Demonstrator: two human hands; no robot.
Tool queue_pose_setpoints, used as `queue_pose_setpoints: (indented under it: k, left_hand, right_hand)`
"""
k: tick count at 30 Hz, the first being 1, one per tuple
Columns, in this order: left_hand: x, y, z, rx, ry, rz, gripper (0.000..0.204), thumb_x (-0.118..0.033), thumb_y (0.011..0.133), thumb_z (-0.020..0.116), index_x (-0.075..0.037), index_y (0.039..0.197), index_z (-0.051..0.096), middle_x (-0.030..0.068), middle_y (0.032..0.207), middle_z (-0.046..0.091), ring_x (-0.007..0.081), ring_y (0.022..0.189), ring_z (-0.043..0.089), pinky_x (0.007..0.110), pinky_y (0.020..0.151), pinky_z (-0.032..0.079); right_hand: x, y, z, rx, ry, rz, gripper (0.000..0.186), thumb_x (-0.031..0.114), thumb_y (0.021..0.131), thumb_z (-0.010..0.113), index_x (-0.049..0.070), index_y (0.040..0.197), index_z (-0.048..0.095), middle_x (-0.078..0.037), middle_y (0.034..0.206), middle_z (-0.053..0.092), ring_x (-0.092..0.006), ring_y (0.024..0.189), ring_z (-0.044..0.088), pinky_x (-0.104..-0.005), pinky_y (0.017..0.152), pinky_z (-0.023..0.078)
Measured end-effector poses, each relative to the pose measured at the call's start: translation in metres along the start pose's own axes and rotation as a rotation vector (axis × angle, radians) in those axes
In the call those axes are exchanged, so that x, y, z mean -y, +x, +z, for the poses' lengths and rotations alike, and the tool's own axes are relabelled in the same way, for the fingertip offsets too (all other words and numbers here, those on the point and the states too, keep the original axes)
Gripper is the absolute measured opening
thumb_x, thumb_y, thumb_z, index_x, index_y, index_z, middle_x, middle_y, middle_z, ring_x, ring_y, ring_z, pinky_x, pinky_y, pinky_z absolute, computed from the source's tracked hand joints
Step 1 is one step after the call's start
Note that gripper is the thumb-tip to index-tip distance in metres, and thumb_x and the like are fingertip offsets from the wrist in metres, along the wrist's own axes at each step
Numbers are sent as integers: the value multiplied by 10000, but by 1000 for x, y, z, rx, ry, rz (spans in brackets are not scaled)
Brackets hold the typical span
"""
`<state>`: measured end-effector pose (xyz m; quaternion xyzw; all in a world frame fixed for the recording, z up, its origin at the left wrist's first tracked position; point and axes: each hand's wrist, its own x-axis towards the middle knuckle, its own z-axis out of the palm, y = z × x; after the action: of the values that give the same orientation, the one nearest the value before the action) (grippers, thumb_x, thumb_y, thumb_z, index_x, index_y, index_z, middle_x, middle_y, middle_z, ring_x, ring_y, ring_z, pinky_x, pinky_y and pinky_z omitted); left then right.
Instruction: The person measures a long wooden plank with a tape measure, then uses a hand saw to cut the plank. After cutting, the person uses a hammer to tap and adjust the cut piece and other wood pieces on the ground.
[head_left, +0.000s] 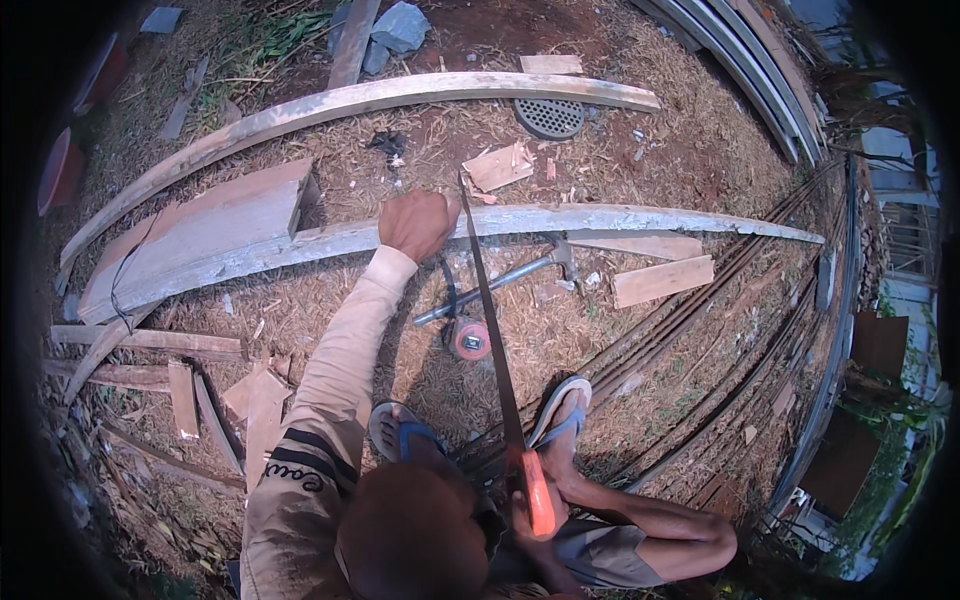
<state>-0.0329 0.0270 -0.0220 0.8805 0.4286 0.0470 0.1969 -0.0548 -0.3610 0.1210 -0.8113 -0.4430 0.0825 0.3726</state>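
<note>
One long plank (620, 218) lies beneath the left hand (418, 222), its fingers curled tight over the edge, while the right hand (521, 513) clasps a handsaw (496, 335), blade crossing the wood.

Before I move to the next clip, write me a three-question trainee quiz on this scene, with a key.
1. What is the right hand holding?
2. True or false: the left hand hangs free, touching nothing.
3. Which tool lies beside the tape measure?
(a) drill
(b) hammer
(c) shovel

Key:
1. A saw, by its orange handle.
2. False; it is on the long whitish plank.
3. b
</note>
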Motion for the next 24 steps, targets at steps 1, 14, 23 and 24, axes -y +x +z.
queue_pose_setpoints:
  k: [1, 14, 23, 24]
  left_hand:
    - [-1, -3, 2, 21, 23, 1, 488, -382, 989, 512, -17, 788, 766, 264, 817, 733, 426, 752, 734, 541, 718, 567]
    - [2, -1, 10, 16, 11, 15, 479, -384, 985, 541, -16, 779, 768, 252, 810, 734, 415, 762, 740, 536, 711, 575]
    - [8, 5, 2, 62, 31, 22, 488, -389, 994, 525, -12, 818, 781, 255, 829, 738, 426, 767, 739, 531, 742, 579]
    - [8, 8, 4, 77, 32, 12, 490, -390, 995, 523, -12, 820, 782, 256, 828, 737, 427, 766, 739, 531, 742, 578]
  right_hand:
    - [0, -1, -7, 83, 53, 108, 387, 36, 894, 656, -38, 1272, 687, -166, 1058, 758, -302, 879, 769, -361, 817, 592]
    - [-7, -6, -1, 129, -13, 46, 479, 63, 899, 681, -5, 1372, 658, -162, 1039, 766, -239, 864, 764, -339, 812, 586]
    - [-47, 64, 89, 83, 348, 411, 338, 11, 893, 657, -5, 1230, 676, -132, 867, 721, -248, 722, 724, -354, 704, 569]
    - [-39, 29, 65, 19, 194, 296, 375, 10, 875, 669, -22, 1248, 692, -144, 995, 764, -279, 870, 769, -355, 814, 584]
